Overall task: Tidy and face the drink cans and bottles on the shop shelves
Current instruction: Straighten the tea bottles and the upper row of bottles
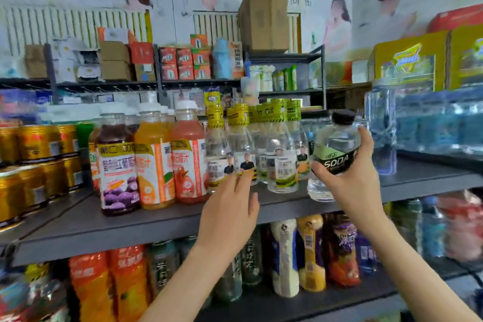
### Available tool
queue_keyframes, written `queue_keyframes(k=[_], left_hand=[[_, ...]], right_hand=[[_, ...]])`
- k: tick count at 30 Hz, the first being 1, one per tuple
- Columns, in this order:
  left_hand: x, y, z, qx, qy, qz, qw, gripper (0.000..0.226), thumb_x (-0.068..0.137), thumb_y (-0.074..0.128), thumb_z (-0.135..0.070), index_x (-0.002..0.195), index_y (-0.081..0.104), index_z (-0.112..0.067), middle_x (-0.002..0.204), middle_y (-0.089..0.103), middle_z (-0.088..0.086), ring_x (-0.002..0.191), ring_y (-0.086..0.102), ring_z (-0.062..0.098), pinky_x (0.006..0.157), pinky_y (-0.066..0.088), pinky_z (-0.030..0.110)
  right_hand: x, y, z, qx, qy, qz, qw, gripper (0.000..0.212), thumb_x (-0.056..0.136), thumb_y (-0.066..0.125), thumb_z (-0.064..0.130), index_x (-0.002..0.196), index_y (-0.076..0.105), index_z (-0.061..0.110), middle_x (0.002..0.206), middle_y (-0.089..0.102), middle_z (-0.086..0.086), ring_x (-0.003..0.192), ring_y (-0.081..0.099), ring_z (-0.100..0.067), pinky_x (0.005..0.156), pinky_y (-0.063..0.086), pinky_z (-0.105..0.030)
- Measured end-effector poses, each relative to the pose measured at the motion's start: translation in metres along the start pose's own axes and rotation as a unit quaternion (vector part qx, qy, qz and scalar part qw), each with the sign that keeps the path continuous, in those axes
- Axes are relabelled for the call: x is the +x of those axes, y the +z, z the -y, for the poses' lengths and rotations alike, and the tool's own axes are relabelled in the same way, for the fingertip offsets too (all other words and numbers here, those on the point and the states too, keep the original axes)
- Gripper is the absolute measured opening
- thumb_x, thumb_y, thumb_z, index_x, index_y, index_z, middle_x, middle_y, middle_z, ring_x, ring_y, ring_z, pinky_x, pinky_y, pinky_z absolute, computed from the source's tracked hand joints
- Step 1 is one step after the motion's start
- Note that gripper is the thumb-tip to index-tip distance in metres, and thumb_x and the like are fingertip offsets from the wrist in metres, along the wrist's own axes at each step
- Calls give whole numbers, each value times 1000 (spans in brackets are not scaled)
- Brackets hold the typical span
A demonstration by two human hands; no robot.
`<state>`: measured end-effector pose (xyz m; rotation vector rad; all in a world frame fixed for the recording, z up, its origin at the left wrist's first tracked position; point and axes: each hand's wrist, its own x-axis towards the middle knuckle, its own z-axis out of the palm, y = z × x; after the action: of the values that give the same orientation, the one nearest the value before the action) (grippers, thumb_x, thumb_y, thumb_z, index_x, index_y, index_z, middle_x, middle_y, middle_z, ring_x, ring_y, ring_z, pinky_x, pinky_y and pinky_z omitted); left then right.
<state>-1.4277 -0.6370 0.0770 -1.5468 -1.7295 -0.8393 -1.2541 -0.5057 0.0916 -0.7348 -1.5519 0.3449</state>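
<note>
Head view: right hand (347,178) grips soda bottle (335,149) (tilted) above shelf (156,225).

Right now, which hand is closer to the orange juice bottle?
Left. The left hand reaches in to the right of the orange juice bottle, not touching it; the right hand grips the soda bottle farther right.

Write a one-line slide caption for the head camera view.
Right hand grips a tilted soda bottle while the left hand reaches toward yellow-capped bottles.
</note>
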Motion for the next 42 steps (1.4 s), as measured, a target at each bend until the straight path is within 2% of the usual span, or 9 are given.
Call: queue_keyframes(k=[3, 6, 11, 19, 26, 30, 35, 39, 42], left_hand=[[17, 22, -20, -44, -35, 12, 998, 56, 98, 41, -37, 148, 18, -26, 137, 37, -2, 125, 39, 14, 86, 43, 22], [36, 44, -37, -90, -101, 28, 990, 76, 93, 49, -45, 149, 2, -24, 148, 23, 4, 135, 27, 20, 100, 37, 29], [61, 68, -58, -117, -162, 29, 979, 95, 88, 57, -48, 148, -10, -16, 154, 13, 12, 139, 22, 29, 107, 30, 34], [82, 79, -80, -36, -224, 51, 973, 99, 90, 57, -44, 146, -15, -7, 145, 22, 22, 121, 44, 34, 91, 41, 32], [86, 83, -79, 0, -230, 63, 971, 103, 88, 58, -45, 145, -16, -4, 138, 26, 22, 108, 52, 33, 73, 38, 25], [86, 83, -78, -2, -228, 66, 971, 104, 88, 59, -45, 145, -16, -4, 138, 25, 21, 107, 51, 32, 71, 34, 23], [80, 80, -74, -25, -202, 69, 977, 104, 88, 59, -45, 145, -19, -6, 144, 20, 20, 113, 49, 32, 78, 37, 24], [64, 65, -69, -73, -175, 70, 979, 98, 90, 58, -42, 147, -18, -16, 152, 18, 15, 131, 35, 29, 98, 39, 31], [39, 49, -68, -96, -129, 16, 987, 75, 94, 51, -37, 150, 6, -17, 152, 24, 7, 137, 27, 21, 106, 31, 31]], right_hand=[[29, -18, -29, -45, 0, -1, 999, 101, 79, 74, 29, 151, 4, 21, 142, 42, -2, 126, 45, -26, 84, 39, -33], [56, -37, -57, -73, 47, 20, 996, 100, 81, 73, 33, 151, 3, 23, 149, 36, -6, 128, 42, -30, 90, 41, -42], [87, -54, -101, -104, 108, 59, 987, 65, 78, 75, 35, 126, 39, 10, 118, 59, -10, 102, 57, -30, 71, 38, -34], [85, -44, -119, -114, 89, 67, 987, 72, 80, 70, 39, 135, 33, 12, 126, 56, -6, 102, 59, -30, 72, 44, -35], [79, -30, -107, -149, 65, 99, 982, 100, 87, 62, 41, 150, -6, 5, 149, 34, -10, 121, 48, -26, 73, 35, -26], [74, -23, -107, -117, 64, 75, 988, 102, 88, 63, 35, 149, -12, 5, 152, 26, -12, 135, 31, -25, 95, 38, -32], [65, -19, -103, -146, 43, 61, 986, 101, 88, 65, 30, 147, -10, -3, 151, 19, -24, 137, 20, -37, 107, 26, -41], [40, -13, -92, -168, -28, -15, 985, 93, 85, 67, 20, 147, 4, -8, 149, 19, -32, 137, 18, -42, 111, 21, -47], [9, -7, -60, -100, -74, -1, 992, 75, 89, 61, 16, 147, 17, -1, 146, 30, -22, 136, 24, -32, 109, 25, -40]])
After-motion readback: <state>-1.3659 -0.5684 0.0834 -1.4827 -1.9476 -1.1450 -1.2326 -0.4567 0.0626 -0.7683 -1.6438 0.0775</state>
